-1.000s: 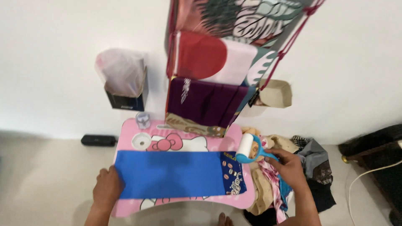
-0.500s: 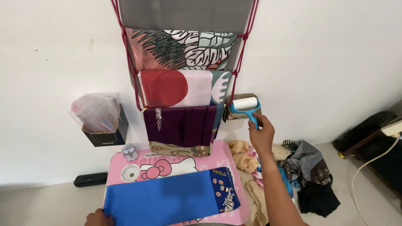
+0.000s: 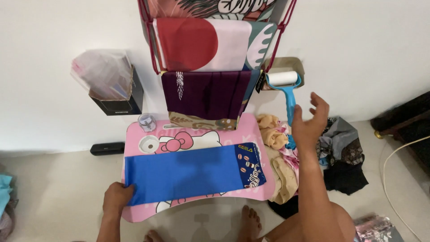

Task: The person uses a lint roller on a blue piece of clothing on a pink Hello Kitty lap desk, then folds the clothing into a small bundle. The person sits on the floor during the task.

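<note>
My left hand (image 3: pixel 117 197) lies flat with closed fingers, pressing the lower-left corner of the blue cloth (image 3: pixel 183 174); it pins the cloth and grips nothing. My right hand (image 3: pixel 309 125) is spread open and empty, just beside the blue handle of the lint roller (image 3: pixel 285 85), which sits right of centre in the upper frame against the small beige box (image 3: pixel 286 65) on the wall. I cannot tell whether the fingertips touch the handle.

The blue cloth lies spread across the centre of the pink table (image 3: pixel 197 134), its printed dark end toward the right. It looks thin, soft and light, likely to slide on the smooth tabletop; take hold at a corner or along an edge. The lint roller looks light and rigid; take it by the handle, as the white roll is probably sticky.

Containers:
- Hanging rack (image 3: pixel 210 45), top centre: folded fabrics, one per tier.
- Black box (image 3: pixel 121 101), upper left: a crumpled clear plastic bag.
- Small glass jar (image 3: pixel 147 122), table's upper-left corner: contents unclear.

A pile of clothes (image 3: pixel 331 148) lies on the floor at right.
</note>
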